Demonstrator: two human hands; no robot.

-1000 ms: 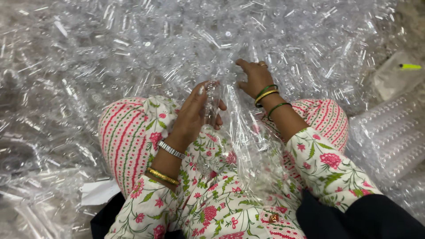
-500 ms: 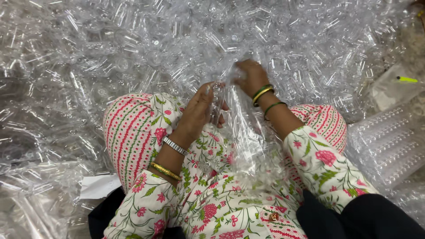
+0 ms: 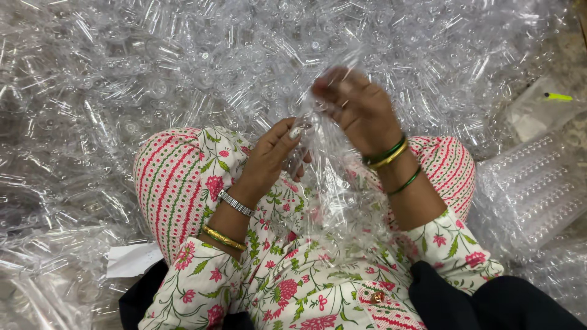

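Your tunic (image 3: 293, 287) is white with pink flowers and green leaves; your trousers (image 3: 168, 177) carry red and green stripes. Green and gold bangles (image 3: 386, 156) ring your right wrist, gold and silver your left. The plastic heap (image 3: 183, 61) is clear; a yellow-green pen (image 3: 557, 96) lies far right

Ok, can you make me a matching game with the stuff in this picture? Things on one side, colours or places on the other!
Things:
1. clear plastic bag
2. bangles on the right wrist
3. wristband on the left wrist
4. white paper

Colours or places:
A. silver
B. on the floor by the left knee
C. green and gold
D. held up between both hands

Pairs: 1-D, 2-C, 3-A, 4-B
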